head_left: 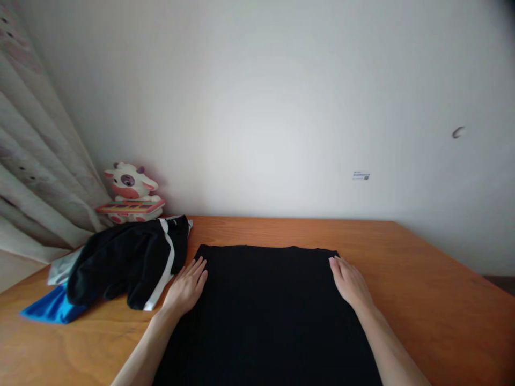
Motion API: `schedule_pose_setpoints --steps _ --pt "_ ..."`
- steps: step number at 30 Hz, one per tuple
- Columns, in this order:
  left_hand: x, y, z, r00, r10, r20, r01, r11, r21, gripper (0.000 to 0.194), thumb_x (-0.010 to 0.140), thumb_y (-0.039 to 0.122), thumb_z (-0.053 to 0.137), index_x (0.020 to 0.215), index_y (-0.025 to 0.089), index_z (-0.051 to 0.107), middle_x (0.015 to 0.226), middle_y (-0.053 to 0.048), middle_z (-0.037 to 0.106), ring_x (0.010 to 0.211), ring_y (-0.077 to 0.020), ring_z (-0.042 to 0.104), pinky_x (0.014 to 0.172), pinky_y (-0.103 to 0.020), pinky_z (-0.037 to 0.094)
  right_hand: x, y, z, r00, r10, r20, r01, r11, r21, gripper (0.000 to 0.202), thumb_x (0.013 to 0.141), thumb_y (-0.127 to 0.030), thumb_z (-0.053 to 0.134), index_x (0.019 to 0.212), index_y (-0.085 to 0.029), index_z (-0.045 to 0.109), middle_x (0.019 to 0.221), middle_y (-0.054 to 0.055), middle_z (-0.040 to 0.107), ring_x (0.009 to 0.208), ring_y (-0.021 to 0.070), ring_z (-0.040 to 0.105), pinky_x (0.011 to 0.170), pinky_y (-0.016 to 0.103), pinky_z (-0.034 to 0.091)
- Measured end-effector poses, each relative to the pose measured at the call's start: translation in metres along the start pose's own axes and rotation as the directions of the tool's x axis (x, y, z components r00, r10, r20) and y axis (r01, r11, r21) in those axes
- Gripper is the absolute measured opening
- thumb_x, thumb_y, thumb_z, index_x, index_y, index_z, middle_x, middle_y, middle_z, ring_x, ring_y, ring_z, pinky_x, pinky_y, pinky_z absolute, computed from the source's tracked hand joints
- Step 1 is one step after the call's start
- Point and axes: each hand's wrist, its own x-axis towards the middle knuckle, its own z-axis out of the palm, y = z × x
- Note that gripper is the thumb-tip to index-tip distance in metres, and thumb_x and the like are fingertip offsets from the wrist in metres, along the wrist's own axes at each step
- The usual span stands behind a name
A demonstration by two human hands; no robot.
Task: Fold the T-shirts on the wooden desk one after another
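Black cloth (265,311) | left hand (185,289), right hand (351,283) at side edges | each grip apart | wall label (361,175): print illegible

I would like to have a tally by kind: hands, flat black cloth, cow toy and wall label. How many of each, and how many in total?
Hands: 2 (left hand, right hand)
Flat black cloth: 1
Cow toy: 1
Wall label: 1
Total: 5
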Motion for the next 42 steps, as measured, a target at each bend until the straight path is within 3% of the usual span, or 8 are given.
schedule_pose_setpoints --steps 4,8,15,19,27,33,38,42 --pt "-0.017 0.010 -0.020 1.000 0.020 0.012 -0.021 0.997 0.068 0.052 0.100 0.032 0.032 0.142 0.014 0.056 0.152 -0.013 0.050 0.143 -0.0318 0.044 0.119 -0.058 0.031 -0.015 -0.023 -0.025 0.995 -0.066 -0.076 0.064 0.997 -0.040 0.056 0.102 -0.039 0.022 0.114 -0.011 0.069 0.124 0.019 0.069 0.121 0.0312 0.061 0.111 0.047 0.038" --pt "-0.035 0.062 -0.044 0.973 0.202 -0.111 -0.195 0.978 0.072 0.051 0.095 0.019 0.036 0.141 0.012 0.056 0.151 -0.017 0.052 0.140 -0.0312 0.048 0.119 -0.054 0.035 -0.054 -0.100 -0.044 0.959 -0.251 -0.131 0.265 0.958 0.112 0.049 0.103 -0.035 0.025 0.113 -0.016 0.069 0.126 0.015 0.069 0.118 0.0289 0.062 0.111 0.049 0.038" --pt "-0.099 0.159 -0.020 0.767 0.632 -0.115 -0.641 0.764 -0.079 0.065 0.098 0.027 0.045 0.160 0.023 0.026 0.158 -0.014 0.043 0.144 -0.0313 0.042 0.115 -0.052 0.043 -0.159 -0.211 -0.021 0.871 -0.466 0.159 0.328 0.790 0.518 0.055 0.106 -0.047 0.025 0.154 -0.024 0.040 0.161 0.006 0.036 0.149 0.0245 0.033 0.120 0.052 0.035" --pt "-0.101 0.140 -0.012 0.816 0.573 -0.070 -0.576 0.817 -0.033 0.064 0.100 0.034 0.046 0.160 0.027 0.025 0.161 -0.010 0.037 0.147 -0.0305 0.038 0.117 -0.052 0.038 -0.163 -0.184 -0.017 0.814 -0.529 0.243 0.418 0.822 0.387 0.059 0.106 -0.050 0.028 0.158 -0.023 0.032 0.163 0.005 0.026 0.152 0.0247 0.025 0.125 0.052 0.022" --pt "-0.107 0.043 -0.016 0.909 0.394 -0.135 -0.388 0.919 0.072 0.059 0.102 0.047 0.039 0.157 0.026 0.033 0.159 -0.007 0.042 0.145 -0.0270 0.041 0.114 -0.048 0.044 -0.144 -0.053 -0.022 0.956 -0.259 0.135 0.258 0.966 0.023 0.068 0.099 -0.062 0.035 0.155 -0.023 0.038 0.161 0.007 0.033 0.149 0.0292 0.030 0.122 0.059 0.025" --pt "-0.127 -0.007 -0.017 0.920 0.349 -0.178 -0.330 0.936 0.125 0.058 0.101 0.040 0.040 0.158 0.029 0.032 0.155 -0.005 0.047 0.141 -0.0252 0.048 0.108 -0.043 0.051 -0.143 0.012 -0.020 0.971 -0.216 0.102 0.221 0.975 -0.038 0.065 0.097 -0.062 0.033 0.150 -0.028 0.048 0.159 0.006 0.040 0.148 0.0300 0.034 0.121 0.057 0.029" --pt "-0.129 0.015 -0.035 0.902 0.320 -0.291 -0.296 0.947 0.126 0.052 0.099 0.040 0.044 0.149 0.028 0.048 0.147 -0.009 0.058 0.130 -0.0311 0.059 0.105 -0.050 0.053 -0.147 -0.003 -0.026 0.988 -0.150 -0.035 0.146 0.985 -0.095 0.070 0.095 -0.064 0.034 0.143 -0.018 0.057 0.155 0.015 0.045 0.144 0.0364 0.041 0.117 0.066 0.029" --pt "-0.134 0.080 -0.063 0.777 0.591 -0.218 -0.603 0.798 0.014 0.030 0.096 0.037 0.055 0.124 0.033 0.066 0.125 -0.003 0.073 0.108 -0.0232 0.072 0.093 -0.034 0.060 -0.166 -0.058 -0.042 0.902 -0.424 -0.085 0.422 0.906 -0.040 0.047 0.100 -0.049 0.042 0.134 -0.024 0.063 0.149 0.010 0.054 0.137 0.0303 0.052 0.112 0.055 0.043"
